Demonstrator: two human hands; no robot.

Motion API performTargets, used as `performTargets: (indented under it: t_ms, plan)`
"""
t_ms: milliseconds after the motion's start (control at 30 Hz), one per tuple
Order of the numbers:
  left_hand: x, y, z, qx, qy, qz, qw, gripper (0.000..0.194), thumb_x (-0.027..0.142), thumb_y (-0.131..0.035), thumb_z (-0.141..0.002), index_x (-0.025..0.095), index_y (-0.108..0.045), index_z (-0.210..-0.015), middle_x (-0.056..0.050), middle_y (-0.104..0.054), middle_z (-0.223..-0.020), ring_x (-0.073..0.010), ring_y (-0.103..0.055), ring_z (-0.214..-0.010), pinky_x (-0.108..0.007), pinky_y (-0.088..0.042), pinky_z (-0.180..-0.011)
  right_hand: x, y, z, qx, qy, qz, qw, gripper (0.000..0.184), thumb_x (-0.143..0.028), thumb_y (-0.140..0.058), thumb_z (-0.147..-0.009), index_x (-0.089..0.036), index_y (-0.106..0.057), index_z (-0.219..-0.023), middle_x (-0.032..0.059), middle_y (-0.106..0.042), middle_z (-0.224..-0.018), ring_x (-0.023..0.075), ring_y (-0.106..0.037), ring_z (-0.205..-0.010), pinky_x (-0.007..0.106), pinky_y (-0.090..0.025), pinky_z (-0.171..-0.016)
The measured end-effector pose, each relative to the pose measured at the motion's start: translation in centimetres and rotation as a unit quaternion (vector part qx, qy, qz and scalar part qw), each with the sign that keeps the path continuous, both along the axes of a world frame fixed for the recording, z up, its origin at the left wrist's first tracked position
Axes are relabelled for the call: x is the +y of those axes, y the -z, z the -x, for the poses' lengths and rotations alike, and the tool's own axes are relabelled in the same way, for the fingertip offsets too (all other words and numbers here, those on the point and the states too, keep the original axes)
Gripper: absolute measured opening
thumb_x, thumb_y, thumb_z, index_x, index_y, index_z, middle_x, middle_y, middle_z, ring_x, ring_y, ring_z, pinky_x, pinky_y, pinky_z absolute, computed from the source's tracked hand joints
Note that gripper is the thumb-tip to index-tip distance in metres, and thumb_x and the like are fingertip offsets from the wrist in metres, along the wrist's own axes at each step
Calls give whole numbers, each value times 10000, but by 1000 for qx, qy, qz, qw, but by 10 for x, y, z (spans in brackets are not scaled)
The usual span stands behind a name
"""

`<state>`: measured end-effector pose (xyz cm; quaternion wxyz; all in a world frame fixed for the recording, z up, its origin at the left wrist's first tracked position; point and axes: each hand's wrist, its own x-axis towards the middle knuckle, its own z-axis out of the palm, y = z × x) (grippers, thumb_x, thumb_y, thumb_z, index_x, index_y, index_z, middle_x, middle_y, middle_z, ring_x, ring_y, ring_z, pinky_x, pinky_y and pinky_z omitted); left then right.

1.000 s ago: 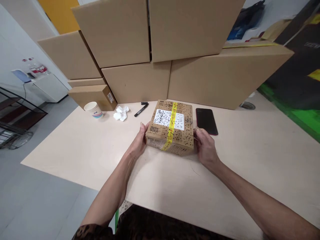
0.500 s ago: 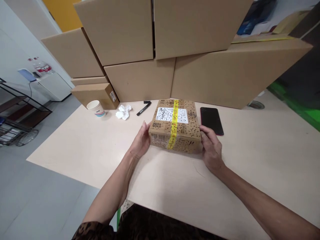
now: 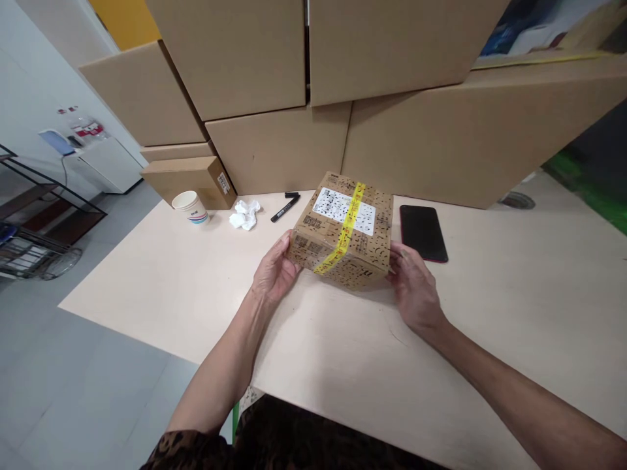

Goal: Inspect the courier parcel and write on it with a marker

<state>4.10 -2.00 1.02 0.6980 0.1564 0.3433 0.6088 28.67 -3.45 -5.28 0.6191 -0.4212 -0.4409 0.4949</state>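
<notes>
A brown cardboard box (image 3: 313, 225) with black ink marks all over, a white label (image 3: 323, 203) and a strip of yellow tape (image 3: 349, 225) is tilted between my two hands, its left side raised. My left hand (image 3: 277, 271) grips its near left corner, thumb on the side and fingers partly beneath. At the near right side, my right hand (image 3: 415, 287) is closed against the box, with some fingertips hidden behind it. A dark phone (image 3: 424, 233) lies flat just beyond my right hand.
A black marker (image 3: 284, 209) with its cap (image 3: 291, 194) off, crumpled white tissue (image 3: 245, 214) and a paper cup (image 3: 191, 207) stand left of the box. A small carton (image 3: 181, 179) is behind the cup. Large cardboard boxes (image 3: 274, 150) are stacked along the back of the table (image 3: 313, 346).
The box has gone from nearly level to tilted and turned clockwise, its left side lifted. Both hands have kept hold of it. The view has shifted slightly.
</notes>
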Motion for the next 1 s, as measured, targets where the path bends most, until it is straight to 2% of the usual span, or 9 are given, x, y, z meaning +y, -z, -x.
performTargets:
  t_ms: [100,167,333,433,533,600,733,867,1000]
  plan:
    - [0,-4,1,-15,-29,-17,999,160,103,-668,-907,150,-746,-1039,-32,-797,-972,-107,-706,-745,-196,-552,-631,-2,0,0,21,8,13,1000,437,-578,-652,-910,-327,-633,-1267,56,-736,-1228,248,-719,-1053,370,-600,-723]
    - [0,-4,0,-12,-35,-26,999,199,102,-644,-918,149,-752,-1079,-41,-801,-1028,-95,-701,-736,-184,-550,-618,-2,0,0,18,5,22,1000,466,-585,-678,-892,-330,-625,-1279,57,-724,-1282,262,-709,-1110,404,-616,-785]
    - [-3,-1,0,30,-10,-72,997,298,146,-704,-873,185,-760,-1163,-67,-739,-1334,-130,-731,-963,-204,-587,-762,2,8,-3,-8,14,43,999,491,-556,-788,-816,-322,-654,-1226,58,-715,-1320,288,-667,-1237,484,-591,-981]
    - [-4,1,3,55,4,-112,992,376,194,-781,-824,226,-763,-1197,-54,-703,-1410,-152,-726,-1028,-220,-581,-790,7,16,-6,-50,42,27,997,494,-567,-796,-813,-313,-669,-1217,76,-717,-1276,280,-681,-1191,492,-594,-981]
    - [-4,3,4,73,23,-138,988,436,254,-840,-792,239,-760,-1220,-67,-716,-1387,-202,-709,-1160,-290,-560,-967,8,21,-7,-89,68,4,994,548,-516,-898,-707,-304,-700,-1172,66,-732,-1201,259,-703,-1061,463,-616,-904]
    - [-3,6,3,99,66,-139,983,462,291,-872,-776,224,-764,-1220,-88,-723,-1374,-252,-675,-1259,-366,-497,-1106,5,19,-6,-101,38,1,994,463,-525,-892,-711,-287,-738,-1077,57,-758,-1104,253,-712,-965,457,-623,-847]
    - [-4,14,-3,156,143,-138,968,541,442,-903,-756,225,-770,-1234,-100,-730,-1366,-362,-558,-1418,-521,-348,-1246,-1,11,-6,-102,-13,7,995,340,-566,-758,-857,-272,-774,-1028,52,-788,-981,253,-721,-893,474,-610,-864]
    - [-8,18,-8,193,150,-140,959,744,548,-894,-744,289,-670,-1405,-84,-602,-1543,-406,-405,-1535,-586,-290,-1274,-1,8,-6,-33,-66,2,997,295,-570,-690,-903,-293,-774,-960,41,-795,-995,263,-739,-920,467,-620,-847]
    - [-11,16,-9,220,140,-126,957,1050,572,-931,-678,320,-464,-1583,-101,-425,-1679,-426,-230,-1610,-600,-274,-1284,-1,6,-2,60,-118,8,991,291,-595,-719,-865,-322,-770,-953,22,-801,-1035,276,-745,-995,472,-636,-858]
